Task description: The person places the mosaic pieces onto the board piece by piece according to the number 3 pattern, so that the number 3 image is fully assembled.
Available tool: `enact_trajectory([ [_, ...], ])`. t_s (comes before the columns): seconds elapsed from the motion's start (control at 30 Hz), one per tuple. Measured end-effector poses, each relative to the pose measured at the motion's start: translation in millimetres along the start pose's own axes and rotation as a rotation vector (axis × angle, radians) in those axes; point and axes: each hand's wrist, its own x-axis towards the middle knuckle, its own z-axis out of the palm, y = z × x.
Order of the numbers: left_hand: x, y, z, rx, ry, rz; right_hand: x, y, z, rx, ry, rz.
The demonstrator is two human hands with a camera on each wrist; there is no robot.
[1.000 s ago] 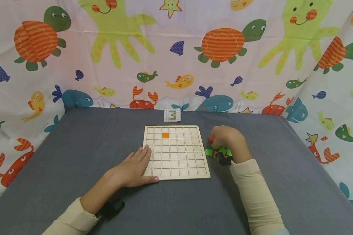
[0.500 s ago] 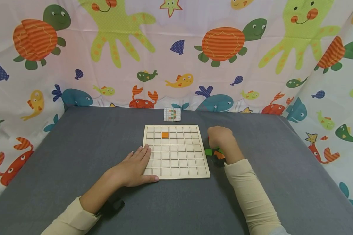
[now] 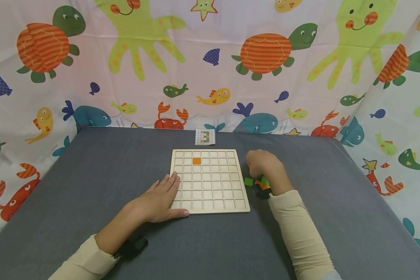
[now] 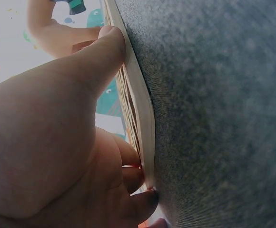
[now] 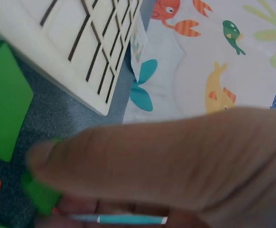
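Note:
A pale wooden grid board [image 3: 213, 182] lies on the grey table, with one orange tile [image 3: 196, 161] in a cell of its upper left part. My left hand [image 3: 155, 204] rests flat on the board's left side, fingers straight, thumb along the near edge. To the right of the board my right hand [image 3: 266, 166] is over a small pile of tiles. In the right wrist view its thumb and fingers pinch a blurred green tile [image 5: 42, 194]. Another green tile [image 3: 248, 181] lies beside the board's right edge. The right hand covers part of the pile.
A small printed card [image 3: 205, 137] with a coloured grid pattern lies behind the board. Several orange and green tiles [image 3: 265, 180] lie under the right wrist. A sea-animal patterned cloth [image 3: 210, 77] hangs around the table's back and sides.
My right hand has moved slightly left across the pile, nearer the board, then stayed almost in place. More orange shows in the pile. The left hand and board have not moved.

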Motion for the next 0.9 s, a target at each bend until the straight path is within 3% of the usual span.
enact_trajectory([
  [0.17, 0.5, -0.4, 0.5, 0.008, 0.003, -0.003, 0.4, -1, -1, 0.059, 0.075, -0.085],
  [0.4, 0.7, -1.4, 1.4, 0.007, 0.008, -0.006, 3.9, -5, 0, 0.051, 0.142, -0.157],
  [0.9, -1.0, 0.0, 0.1, 0.004, 0.012, -0.008, 22.8, -17, 5, 0.081, 0.194, -0.253],
])
